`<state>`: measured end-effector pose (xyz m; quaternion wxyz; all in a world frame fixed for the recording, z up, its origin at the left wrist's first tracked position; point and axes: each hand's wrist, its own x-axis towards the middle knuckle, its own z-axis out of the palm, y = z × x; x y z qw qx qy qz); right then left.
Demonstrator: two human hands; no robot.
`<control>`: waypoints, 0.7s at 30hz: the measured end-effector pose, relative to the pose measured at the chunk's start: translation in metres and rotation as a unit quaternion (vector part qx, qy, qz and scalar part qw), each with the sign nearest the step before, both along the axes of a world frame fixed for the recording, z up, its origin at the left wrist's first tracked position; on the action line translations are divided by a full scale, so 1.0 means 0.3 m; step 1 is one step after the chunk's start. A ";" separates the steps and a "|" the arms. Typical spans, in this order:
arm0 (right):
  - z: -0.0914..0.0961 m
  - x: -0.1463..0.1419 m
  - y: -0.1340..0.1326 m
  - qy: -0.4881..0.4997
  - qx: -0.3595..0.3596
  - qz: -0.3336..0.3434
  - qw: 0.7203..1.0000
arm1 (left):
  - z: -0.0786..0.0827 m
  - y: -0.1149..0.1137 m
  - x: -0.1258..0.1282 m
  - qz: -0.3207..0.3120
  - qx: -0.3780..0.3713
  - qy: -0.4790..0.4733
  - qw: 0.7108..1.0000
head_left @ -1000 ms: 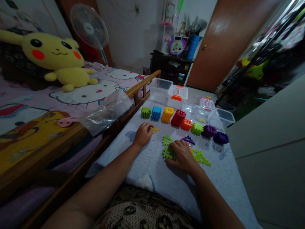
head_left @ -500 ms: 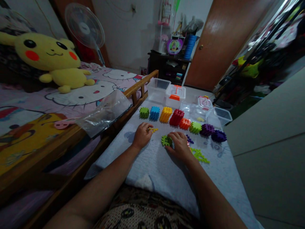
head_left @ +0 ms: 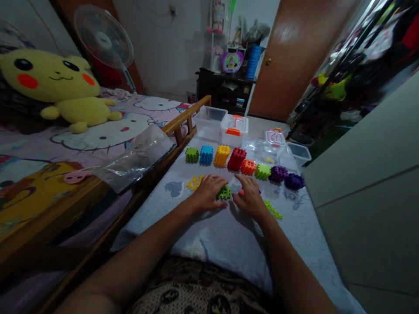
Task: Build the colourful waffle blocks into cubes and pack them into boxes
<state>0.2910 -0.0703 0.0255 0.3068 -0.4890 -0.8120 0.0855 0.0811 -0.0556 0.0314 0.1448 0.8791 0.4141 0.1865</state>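
On the cloth-covered table, my left hand (head_left: 208, 192) is curled round a small stack of green interlocking toy tiles (head_left: 224, 192), its fingers behind and thumb in front. My right hand (head_left: 249, 197) is just to the right, thumb and fingers spread, holding nothing. An orange-red tile (head_left: 241, 192) shows partly behind its fingers. Yellow tiles (head_left: 194, 182) lie flat left of my left hand. Beside my right wrist are flat lime-green tiles (head_left: 274, 211). A row of sorted tile stacks stands behind, with blue (head_left: 206, 155), yellow (head_left: 222, 156) and dark red (head_left: 237, 159) among them.
Clear plastic boxes stand at the table's far end, one an open bin (head_left: 210, 122) and one with orange clips (head_left: 235, 130). A wooden bed rail (head_left: 183, 124) borders the left side, with a plastic bag (head_left: 134, 157) over it. A pale cabinet (head_left: 366, 196) stands on the right.
My left hand has moved right, from the yellow tiles to the green stack. My right hand has let go of that stack and spread its fingers. The view has shifted slightly.
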 end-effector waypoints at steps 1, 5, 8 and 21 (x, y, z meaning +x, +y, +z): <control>0.006 0.022 0.000 0.027 0.013 -0.026 0.999 | 0.011 0.010 0.012 -0.003 -0.007 0.023 1.000; 0.021 0.108 -0.001 0.128 0.059 -0.134 0.981 | 0.046 0.054 0.052 -0.004 -0.027 0.103 0.994; 0.016 0.147 0.002 0.207 0.055 -0.172 0.962 | 0.053 0.084 0.069 -0.010 -0.030 0.131 0.991; 0.032 0.203 0.012 0.364 0.087 -0.250 0.893 | 0.073 0.102 0.051 -0.033 -0.021 0.137 0.990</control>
